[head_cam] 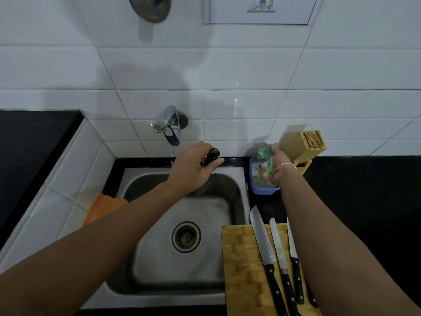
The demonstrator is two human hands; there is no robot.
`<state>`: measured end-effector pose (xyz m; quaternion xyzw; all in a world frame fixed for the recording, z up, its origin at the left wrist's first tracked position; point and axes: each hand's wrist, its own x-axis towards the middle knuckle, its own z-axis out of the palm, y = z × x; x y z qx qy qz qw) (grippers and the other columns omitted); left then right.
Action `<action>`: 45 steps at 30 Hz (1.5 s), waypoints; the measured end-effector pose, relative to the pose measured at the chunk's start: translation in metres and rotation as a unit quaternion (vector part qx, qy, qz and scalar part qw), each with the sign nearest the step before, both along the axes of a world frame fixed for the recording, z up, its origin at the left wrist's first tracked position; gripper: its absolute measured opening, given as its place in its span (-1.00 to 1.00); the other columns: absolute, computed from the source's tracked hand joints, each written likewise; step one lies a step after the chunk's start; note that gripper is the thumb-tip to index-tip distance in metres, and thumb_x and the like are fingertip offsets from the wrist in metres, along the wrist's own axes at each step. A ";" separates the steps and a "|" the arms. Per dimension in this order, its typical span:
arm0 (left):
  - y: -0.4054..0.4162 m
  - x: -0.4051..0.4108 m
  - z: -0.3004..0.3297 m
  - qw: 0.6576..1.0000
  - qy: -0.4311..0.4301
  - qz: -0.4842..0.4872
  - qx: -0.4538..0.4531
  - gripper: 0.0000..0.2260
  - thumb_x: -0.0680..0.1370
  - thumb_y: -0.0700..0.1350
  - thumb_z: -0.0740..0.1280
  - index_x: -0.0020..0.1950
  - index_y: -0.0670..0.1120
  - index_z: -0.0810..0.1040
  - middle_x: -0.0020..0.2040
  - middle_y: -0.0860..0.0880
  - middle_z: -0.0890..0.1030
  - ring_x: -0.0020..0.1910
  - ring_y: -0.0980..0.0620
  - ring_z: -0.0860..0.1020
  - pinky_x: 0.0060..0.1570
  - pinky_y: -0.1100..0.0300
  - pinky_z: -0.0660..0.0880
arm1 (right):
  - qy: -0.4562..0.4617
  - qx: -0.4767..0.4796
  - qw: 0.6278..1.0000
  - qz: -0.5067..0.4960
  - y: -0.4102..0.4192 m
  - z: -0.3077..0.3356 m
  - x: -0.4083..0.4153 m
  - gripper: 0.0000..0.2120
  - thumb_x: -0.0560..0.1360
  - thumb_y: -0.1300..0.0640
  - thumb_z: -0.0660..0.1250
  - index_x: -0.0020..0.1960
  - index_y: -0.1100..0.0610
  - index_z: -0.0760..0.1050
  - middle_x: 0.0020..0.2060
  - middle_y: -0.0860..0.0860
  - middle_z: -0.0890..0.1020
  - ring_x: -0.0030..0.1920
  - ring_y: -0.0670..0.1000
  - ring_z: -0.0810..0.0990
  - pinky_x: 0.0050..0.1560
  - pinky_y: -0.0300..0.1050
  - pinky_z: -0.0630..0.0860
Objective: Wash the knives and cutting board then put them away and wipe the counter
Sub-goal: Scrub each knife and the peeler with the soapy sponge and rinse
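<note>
Left hand (193,167) reaches over sink (237,190), palm down, fingers curled round black handle of knife (213,156); blade points down into basin, blurred. Right hand (276,165) raised above blue tub (262,188), clutching green scrubber (265,153). Three knives (264,245) lie on board (239,270) right of sink. Block (303,147) behind tub.

sink basin (159,265) open – cutting board (241,270) overhangs its right rim.

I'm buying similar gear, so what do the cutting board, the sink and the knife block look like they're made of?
Cutting board: likely bamboo or wood, showing a patchwork grain. Sink: brushed steel by its dull grey sheen. Knife block: pale wood, matte.
</note>
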<state>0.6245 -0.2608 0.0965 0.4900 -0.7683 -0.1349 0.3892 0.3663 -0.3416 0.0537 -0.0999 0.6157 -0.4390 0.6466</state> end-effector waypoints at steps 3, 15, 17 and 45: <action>0.000 0.000 -0.002 1.000 0.001 0.001 -0.006 -0.80 0.57 0.03 0.42 -0.02 -0.11 0.59 -0.20 0.09 0.49 -0.26 0.11 0.44 -0.23 0.15 0.44 | 0.051 0.003 0.999 0.011 -0.004 -0.003 0.001 -0.55 0.57 -0.28 0.28 0.22 0.05 0.57 -0.02 -0.02 0.66 -0.24 -0.03 0.57 -0.40 -0.19 0.50; 0.003 0.003 -0.001 0.999 0.020 0.020 -0.026 -0.82 0.56 0.00 0.45 -0.03 -0.11 0.60 -0.20 0.12 0.46 -0.28 0.16 0.39 -0.24 0.14 0.46 | 0.216 -0.014 0.975 0.051 -0.014 -0.007 0.011 -0.46 0.67 -0.12 0.15 0.51 0.22 0.30 0.18 0.09 0.50 0.00 0.11 0.56 0.17 0.03 0.52; 0.006 0.006 -0.001 0.999 0.008 0.028 -0.029 -0.83 0.55 -0.01 0.47 -0.04 -0.11 0.61 -0.21 0.12 0.46 -0.29 0.16 0.39 -0.25 0.16 0.44 | 0.250 -0.038 0.964 0.077 -0.015 -0.007 0.011 -0.49 0.69 -0.05 0.12 0.47 0.29 0.34 -0.04 0.09 0.50 -0.20 0.03 0.50 0.09 -0.01 0.48; 0.090 0.063 0.012 0.765 0.465 0.418 0.153 -0.84 0.53 -0.05 0.51 -0.19 -0.06 0.61 -0.20 -0.08 0.70 -0.20 -0.04 0.71 -0.17 0.01 0.69 | 0.382 -0.425 0.791 0.218 0.129 0.033 0.150 -0.68 0.64 0.12 0.28 0.36 0.17 0.54 0.23 0.09 0.61 0.23 0.07 0.52 0.30 -0.10 0.37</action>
